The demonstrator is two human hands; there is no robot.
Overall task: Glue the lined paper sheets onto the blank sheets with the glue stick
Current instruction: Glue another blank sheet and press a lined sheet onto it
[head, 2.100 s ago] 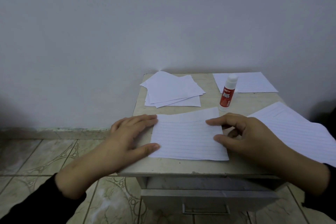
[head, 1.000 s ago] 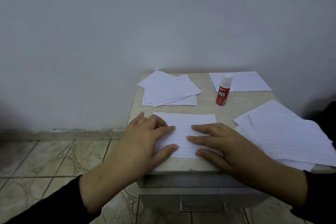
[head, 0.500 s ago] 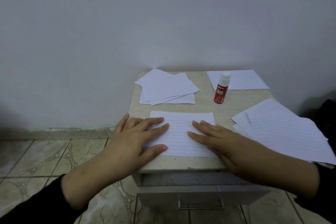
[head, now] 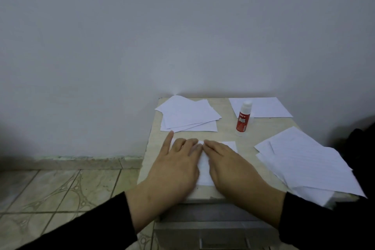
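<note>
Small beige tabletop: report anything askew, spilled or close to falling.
The loose pile of white lined sheets on the right of the beige tabletop is fanned unevenly and overhangs the front right edge. The red-and-white glue stick stands upright, capped. Nothing spilled.

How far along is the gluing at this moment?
In hand: left hand and right hand press flat on a white sheet at the table's front. The capped red glue stick stands unused. Left: loose lined sheets on the right, blank stack behind.
</note>
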